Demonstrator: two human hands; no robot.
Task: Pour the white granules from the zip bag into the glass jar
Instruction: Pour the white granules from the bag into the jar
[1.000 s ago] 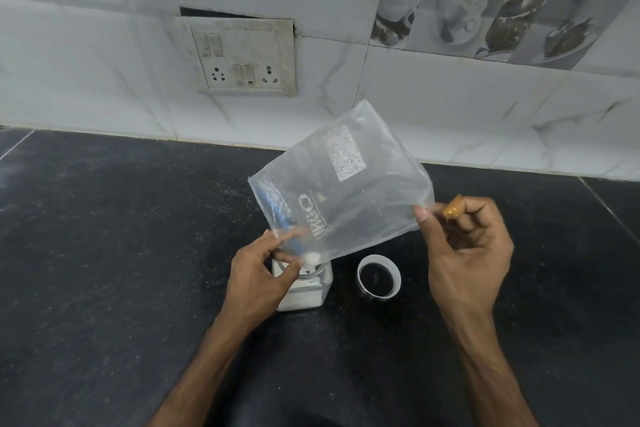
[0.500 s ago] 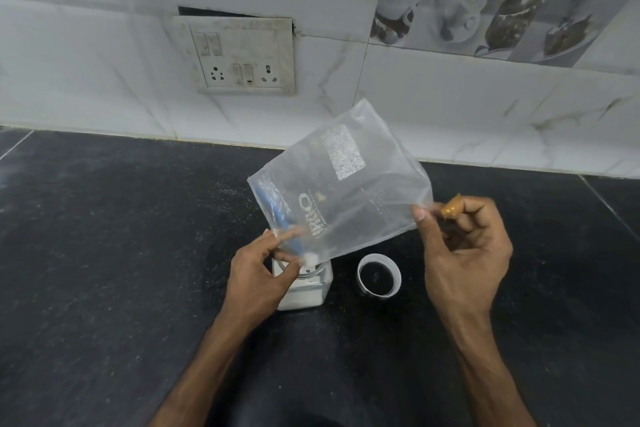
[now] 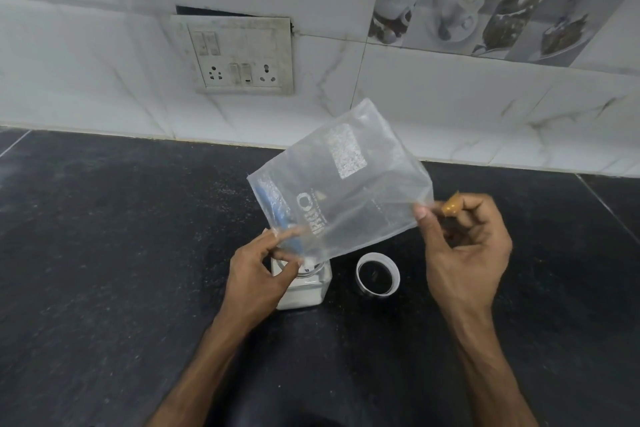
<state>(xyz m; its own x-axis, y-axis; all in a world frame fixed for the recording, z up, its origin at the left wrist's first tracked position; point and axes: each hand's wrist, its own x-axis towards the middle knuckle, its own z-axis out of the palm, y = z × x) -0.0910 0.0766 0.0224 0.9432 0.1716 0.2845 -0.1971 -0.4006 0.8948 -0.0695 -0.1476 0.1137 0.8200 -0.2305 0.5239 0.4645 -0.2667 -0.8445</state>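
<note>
**Head view: bag tipping over jar, looking nearly drained**

Zip bag (image 3: 346, 198) is hanging tilted, mouth end down over the glass jar (image 3: 311, 291), bottom end raised to the right. Left hand (image 3: 258, 274) is pinching the mouth corner by the blue zip strip, thumb and fingers closed on the film right above the jar opening. Right hand (image 3: 464, 253) is pinching the raised corner between thumb and forefinger, with the other fingers curled around a small orange-brown object (image 3: 452, 204); I can't tell what it is. White granules (image 3: 301, 300) are sitting in the jar's lower part, and the bag is looking almost clear. Lid (image 3: 377, 276) is lying just beside the jar on the black countertop (image 3: 104, 253).

Risks, as I'm judging them:
- Limp film is drifting off the narrow jar mouth, so the last grains could spill onto the counter.
- Left hand is crowding the jar, and a nudge could tip it.
- Grains may be clinging in the zip track and dropping when the bag lifts away.
</note>
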